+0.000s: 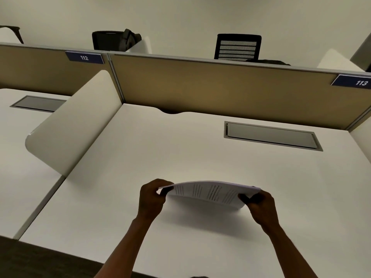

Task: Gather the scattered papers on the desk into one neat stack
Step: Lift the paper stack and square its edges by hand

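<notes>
A stack of white papers with printed lines hangs in the air just above the white desk, bowed upward in the middle. My left hand grips its left edge and my right hand grips its right edge. The stack's lower edge is close to the desk surface; I cannot tell whether it touches. A shadow lies on the desk below it. No other loose papers show on the desk.
A tan partition walls the back of the desk, with a blue label 113. A grey cable hatch sits at the back right. A white side divider stands at the left. Black chairs show beyond.
</notes>
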`<state>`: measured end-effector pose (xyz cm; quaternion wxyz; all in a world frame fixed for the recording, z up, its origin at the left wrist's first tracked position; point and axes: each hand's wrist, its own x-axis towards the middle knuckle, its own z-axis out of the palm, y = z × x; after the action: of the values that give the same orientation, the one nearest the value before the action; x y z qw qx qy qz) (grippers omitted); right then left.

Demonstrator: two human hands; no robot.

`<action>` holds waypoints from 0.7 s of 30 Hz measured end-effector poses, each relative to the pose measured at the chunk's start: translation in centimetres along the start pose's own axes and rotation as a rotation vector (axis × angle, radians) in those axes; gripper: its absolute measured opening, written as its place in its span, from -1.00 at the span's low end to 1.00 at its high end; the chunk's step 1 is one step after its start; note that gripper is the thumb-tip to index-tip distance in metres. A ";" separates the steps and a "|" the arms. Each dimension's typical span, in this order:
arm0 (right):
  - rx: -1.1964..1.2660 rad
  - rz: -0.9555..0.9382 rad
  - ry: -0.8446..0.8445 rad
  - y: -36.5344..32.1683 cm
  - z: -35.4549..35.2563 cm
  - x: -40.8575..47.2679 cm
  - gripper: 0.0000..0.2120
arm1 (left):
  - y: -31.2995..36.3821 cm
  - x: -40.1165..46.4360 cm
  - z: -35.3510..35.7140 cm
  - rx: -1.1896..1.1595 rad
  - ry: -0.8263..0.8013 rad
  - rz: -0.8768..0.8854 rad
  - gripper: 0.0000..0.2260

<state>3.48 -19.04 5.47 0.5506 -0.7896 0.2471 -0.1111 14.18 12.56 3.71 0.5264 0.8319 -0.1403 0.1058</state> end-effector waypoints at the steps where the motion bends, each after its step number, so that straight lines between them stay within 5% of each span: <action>1: 0.005 -0.005 0.009 0.0 0.0 0.0 -0.83 | 0.0 -0.2 -0.1 0.010 0.006 0.013 -0.78; 21: 0.083 -0.145 -0.017 -1.0 -0.8 0.3 -0.80 | 0.9 0.0 0.2 -0.040 0.035 -0.058 -0.76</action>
<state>3.64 -19.58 6.70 0.5755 -0.7828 0.1797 -0.1540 13.91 12.03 4.43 0.5481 0.8230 -0.1091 0.1022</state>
